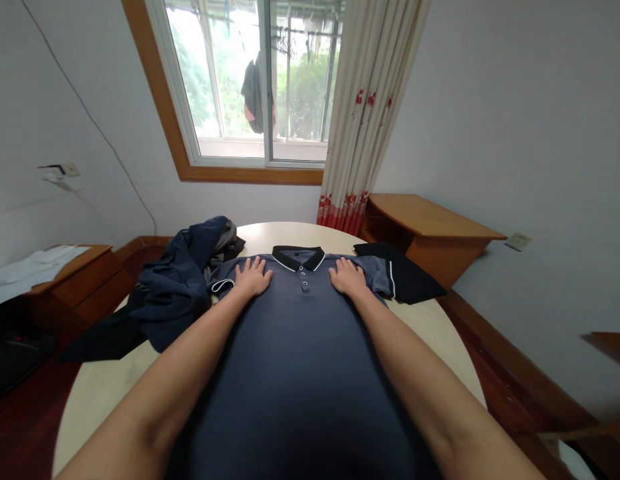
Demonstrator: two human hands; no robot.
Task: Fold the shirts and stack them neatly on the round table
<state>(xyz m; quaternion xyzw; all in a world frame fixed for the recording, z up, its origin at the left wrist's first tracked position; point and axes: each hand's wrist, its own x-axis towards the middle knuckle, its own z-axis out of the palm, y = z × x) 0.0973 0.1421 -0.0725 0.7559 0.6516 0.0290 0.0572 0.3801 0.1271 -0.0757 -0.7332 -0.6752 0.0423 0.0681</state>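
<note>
A dark grey-blue polo shirt (300,347) lies spread front side up on a round pale table (455,340), its black collar with white trim at the far end. My left hand (253,277) rests flat on the shirt's left shoulder area, fingers spread. On the other side of the collar, my right hand (348,276) lies flat near the right shoulder, fingers apart. The left sleeve with its white edge is partly bunched beside my left hand. Toward the right, the other sleeve reaches over a black folded cloth (415,277).
A heap of dark blue clothing (177,280) covers the table's left side. Behind the right edge stands a wooden desk (435,217), beside a patterned curtain (365,120) and a window. White papers (35,263) lie on a wooden cabinet at left.
</note>
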